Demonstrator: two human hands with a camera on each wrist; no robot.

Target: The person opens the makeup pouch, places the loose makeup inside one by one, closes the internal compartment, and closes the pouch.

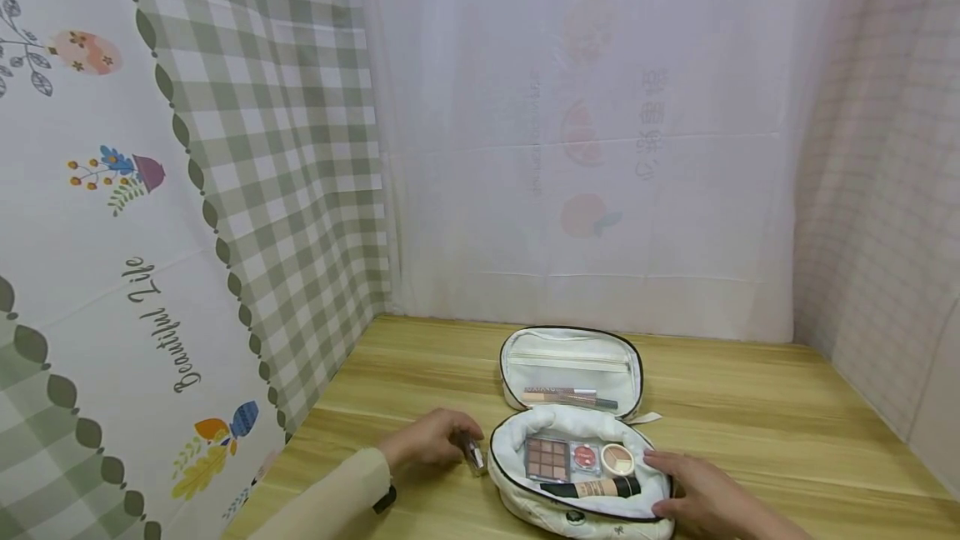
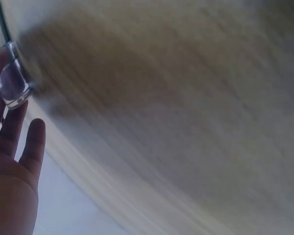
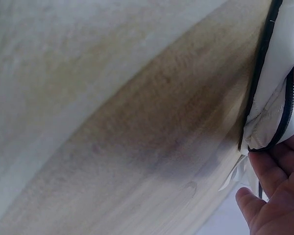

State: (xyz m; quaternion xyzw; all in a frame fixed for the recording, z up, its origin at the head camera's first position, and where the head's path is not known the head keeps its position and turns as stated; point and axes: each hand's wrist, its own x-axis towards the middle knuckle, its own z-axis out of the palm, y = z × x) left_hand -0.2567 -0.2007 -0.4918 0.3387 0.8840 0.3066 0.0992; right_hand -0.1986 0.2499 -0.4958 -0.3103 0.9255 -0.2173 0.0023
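Close by, the right hand [image 1: 708, 494] has its fingers gripping the right rim of a cream cosmetic bag [image 1: 517, 503], lying open on the counter [image 1: 420, 357]. Just left of it, the left hand's [image 1: 429, 440] fingers pinch a small clear bottle [image 1: 476, 458]; beyond, slim tubes [image 1: 558, 395] lie in the opened lid [image 1: 555, 373], before a pale curtain [image 1: 465, 190].

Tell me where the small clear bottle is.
In the head view, the bottle is at bottom centre, in the left hand, just left of the open bag.
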